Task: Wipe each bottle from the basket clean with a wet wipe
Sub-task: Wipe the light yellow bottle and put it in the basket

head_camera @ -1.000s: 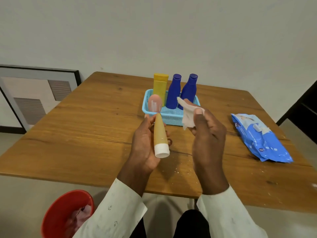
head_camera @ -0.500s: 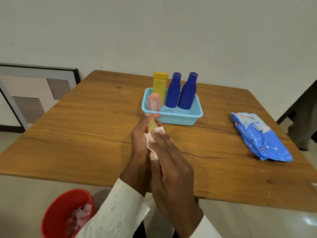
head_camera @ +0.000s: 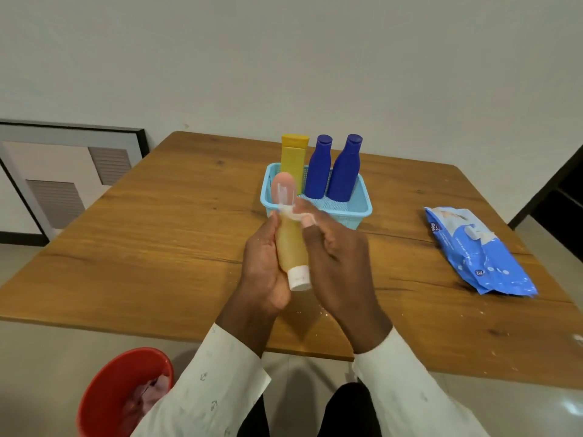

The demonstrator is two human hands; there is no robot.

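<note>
My left hand (head_camera: 263, 263) grips a tan tube bottle (head_camera: 290, 247) with a white cap, the cap pointing toward me. My right hand (head_camera: 337, 257) presses a white wet wipe (head_camera: 298, 216) against the tube's far end, with most of the wipe hidden under my fingers. Behind my hands stands a light blue basket (head_camera: 362, 209) holding a yellow bottle (head_camera: 294, 159), two dark blue bottles (head_camera: 320, 165) (head_camera: 345, 168) and a pink bottle (head_camera: 284, 187) at its front left corner.
A blue pack of wet wipes (head_camera: 476, 247) lies on the wooden table (head_camera: 157, 241) to the right. A red bin (head_camera: 123, 392) with used wipes stands on the floor at the lower left. A framed panel (head_camera: 63, 171) leans on the wall at the left.
My right hand brought the wipe from beside the basket onto the tube, rubbed it near the cap, then slid up to the tube's far end. The left hand kept holding the tube.
</note>
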